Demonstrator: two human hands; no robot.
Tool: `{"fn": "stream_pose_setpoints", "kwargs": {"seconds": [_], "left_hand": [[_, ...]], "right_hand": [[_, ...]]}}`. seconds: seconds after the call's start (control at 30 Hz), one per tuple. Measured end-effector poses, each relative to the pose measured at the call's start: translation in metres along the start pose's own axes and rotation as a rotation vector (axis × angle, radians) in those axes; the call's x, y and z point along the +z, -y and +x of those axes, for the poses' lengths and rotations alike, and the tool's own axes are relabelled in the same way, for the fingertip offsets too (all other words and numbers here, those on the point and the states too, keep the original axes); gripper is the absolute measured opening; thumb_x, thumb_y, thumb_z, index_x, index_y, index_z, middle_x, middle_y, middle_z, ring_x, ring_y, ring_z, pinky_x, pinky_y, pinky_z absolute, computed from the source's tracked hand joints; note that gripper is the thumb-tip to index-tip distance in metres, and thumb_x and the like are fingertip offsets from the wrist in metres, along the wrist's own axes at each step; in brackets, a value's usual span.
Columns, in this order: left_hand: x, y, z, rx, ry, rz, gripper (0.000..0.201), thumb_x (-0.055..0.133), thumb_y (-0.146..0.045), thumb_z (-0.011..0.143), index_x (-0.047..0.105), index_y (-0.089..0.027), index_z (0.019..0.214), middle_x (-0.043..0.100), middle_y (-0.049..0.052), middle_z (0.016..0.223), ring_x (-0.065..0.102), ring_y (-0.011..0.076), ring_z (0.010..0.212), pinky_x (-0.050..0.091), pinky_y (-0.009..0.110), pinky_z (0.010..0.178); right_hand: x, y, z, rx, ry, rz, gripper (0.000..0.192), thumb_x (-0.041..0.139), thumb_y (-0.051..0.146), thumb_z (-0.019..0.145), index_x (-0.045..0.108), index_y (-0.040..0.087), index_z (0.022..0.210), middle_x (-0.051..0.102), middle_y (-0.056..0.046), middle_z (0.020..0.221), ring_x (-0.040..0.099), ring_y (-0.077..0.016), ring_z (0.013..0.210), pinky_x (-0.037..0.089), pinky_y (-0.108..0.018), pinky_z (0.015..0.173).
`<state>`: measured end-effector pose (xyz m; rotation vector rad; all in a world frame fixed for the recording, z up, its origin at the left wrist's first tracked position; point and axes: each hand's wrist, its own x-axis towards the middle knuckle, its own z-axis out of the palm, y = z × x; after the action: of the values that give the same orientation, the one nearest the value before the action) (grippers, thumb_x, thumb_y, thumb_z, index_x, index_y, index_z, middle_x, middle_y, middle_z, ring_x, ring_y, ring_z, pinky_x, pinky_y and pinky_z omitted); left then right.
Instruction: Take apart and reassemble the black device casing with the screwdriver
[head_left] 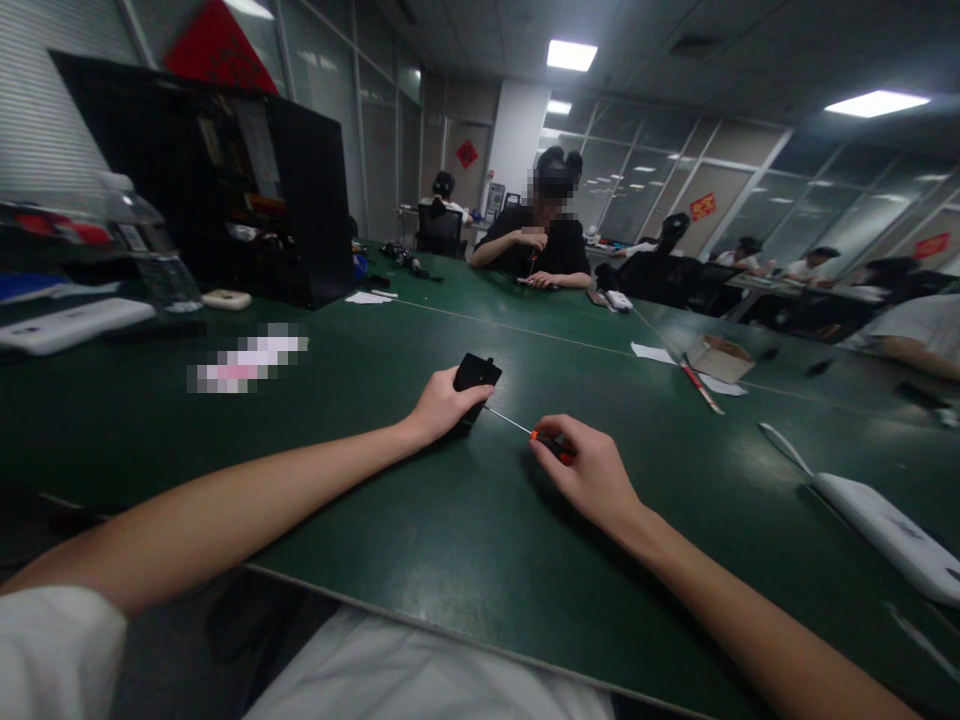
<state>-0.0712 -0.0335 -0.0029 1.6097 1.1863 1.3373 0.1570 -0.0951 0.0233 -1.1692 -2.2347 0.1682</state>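
Observation:
My left hand grips a small black box-shaped device that rests on the dark green table. My right hand pinches a thin screwdriver by its orange-and-black handle. The metal shaft points left and its tip meets the lower side of the black device, close to my left fingers. Both forearms reach out over the table from the near edge.
A white flat device with a cable lies at the right. A cardboard box, papers and a red-handled tool sit farther back. At the left stand a black open case, a water bottle and a white device. Other people sit across the table.

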Motion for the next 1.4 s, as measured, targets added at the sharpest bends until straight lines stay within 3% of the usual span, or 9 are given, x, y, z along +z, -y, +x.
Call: {"fn": "stream_pose_setpoints", "kwargs": {"seconds": [0.23,0.47,0.87,1.17,1.4], "left_hand": [[0.0001,-0.0011,-0.0005,0.013,0.001,0.016,0.031,0.069,-0.043,0.074,0.066,-0.013,0.082,0.064,0.003,0.073,0.057,0.0184,0.069,0.041,0.028,0.063],[0.0005,-0.0018,-0.0010,0.016,0.004,0.024,0.030,0.069,-0.043,0.074,0.064,-0.014,0.079,0.061,0.002,0.071,0.054,0.0180,0.068,0.039,0.027,0.062],[0.0008,0.0010,0.0000,0.008,0.001,0.034,0.029,0.070,-0.042,0.073,0.064,-0.014,0.079,0.061,0.001,0.070,0.054,0.0167,0.066,0.039,0.028,0.061],[0.0011,0.0000,-0.0010,0.036,0.011,0.045,0.028,0.069,-0.041,0.074,0.064,-0.014,0.079,0.061,0.001,0.070,0.054,0.0166,0.067,0.039,0.028,0.062],[0.0013,-0.0015,-0.0016,0.030,0.009,0.044,0.027,0.069,-0.041,0.074,0.063,-0.014,0.078,0.060,0.001,0.070,0.054,0.0166,0.067,0.038,0.028,0.062]], "right_hand": [[-0.0020,-0.0018,-0.0005,-0.054,-0.016,-0.083,0.018,0.058,0.026,0.089,0.064,0.019,0.104,0.069,-0.008,0.097,0.066,-0.0217,0.085,0.052,-0.033,0.077],[-0.0008,0.0009,0.0004,0.063,0.069,-0.055,0.031,0.050,0.035,0.095,0.070,0.017,0.111,0.076,-0.010,0.103,0.071,-0.0246,0.086,0.054,-0.037,0.079],[-0.0004,-0.0004,-0.0033,-0.111,0.016,-0.148,0.024,0.055,0.025,0.092,0.067,0.017,0.112,0.072,-0.009,0.100,0.069,-0.0217,0.087,0.053,-0.033,0.077],[0.0010,-0.0026,-0.0015,-0.059,0.001,-0.223,0.028,0.052,0.030,0.095,0.069,0.015,0.112,0.076,-0.010,0.096,0.072,-0.0229,0.082,0.054,-0.034,0.077],[0.0003,-0.0029,-0.0040,-0.097,-0.003,-0.186,0.026,0.054,0.028,0.094,0.067,0.016,0.113,0.075,-0.009,0.103,0.072,-0.0216,0.087,0.055,-0.032,0.077]]}}
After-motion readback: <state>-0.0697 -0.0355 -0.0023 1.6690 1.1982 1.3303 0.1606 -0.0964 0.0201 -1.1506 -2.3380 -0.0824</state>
